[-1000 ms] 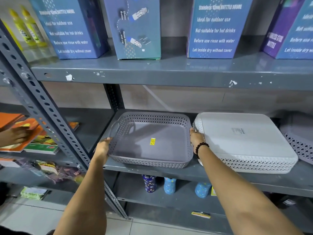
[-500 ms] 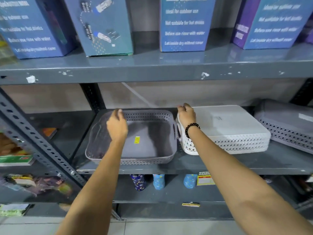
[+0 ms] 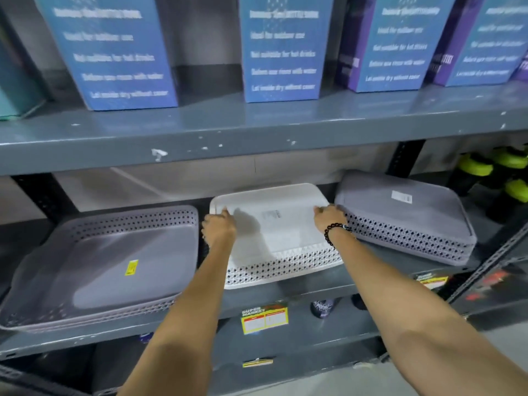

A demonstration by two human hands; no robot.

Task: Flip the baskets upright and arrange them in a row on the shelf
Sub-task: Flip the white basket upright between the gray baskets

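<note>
A white perforated basket [image 3: 274,241] lies upside down in the middle of the grey shelf [image 3: 308,284]. My left hand [image 3: 218,231] rests on its left side and my right hand [image 3: 328,217], with a black bead bracelet, on its right side; whether either hand grips it I cannot tell. A grey basket [image 3: 114,267] stands upright at the left, a yellow sticker on its floor. Another grey basket [image 3: 405,215] lies upside down at the right, close against the white one.
The shelf above [image 3: 257,130] hangs low over the baskets and carries blue and purple bottle boxes [image 3: 281,50]. Green-lidded dark bottles [image 3: 485,172] stand at the far right. Perforated uprights [image 3: 405,158] frame the bay. Price labels [image 3: 264,317] hang on the shelf's front edge.
My left hand left the upright grey basket and moved right onto the white basket. My right hand shifted from the white basket's left edge to its right side. The view swung right.
</note>
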